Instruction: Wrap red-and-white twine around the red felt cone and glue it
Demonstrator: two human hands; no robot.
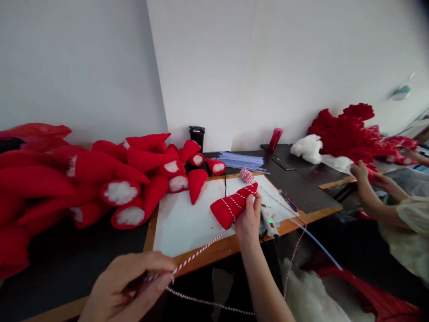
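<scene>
In the head view, the right hand (248, 219) grips a red felt cone (232, 205) wound with red-and-white striped twine (196, 253), over the white board (182, 221) near the worktop (303, 190) front edge. The left hand (129, 288) pinches the twine taut.

A heap of stuffed red cones (100, 179) lies on the dark worktop (301, 188) at the left, white filling showing at their open ends. A black cup (196, 135) stands by the wall near pale blue sticks (244, 161). White stuffing (306, 148) sits beside a pile of red fabric (348, 132), where another person's arm (372, 197) reaches.
</scene>
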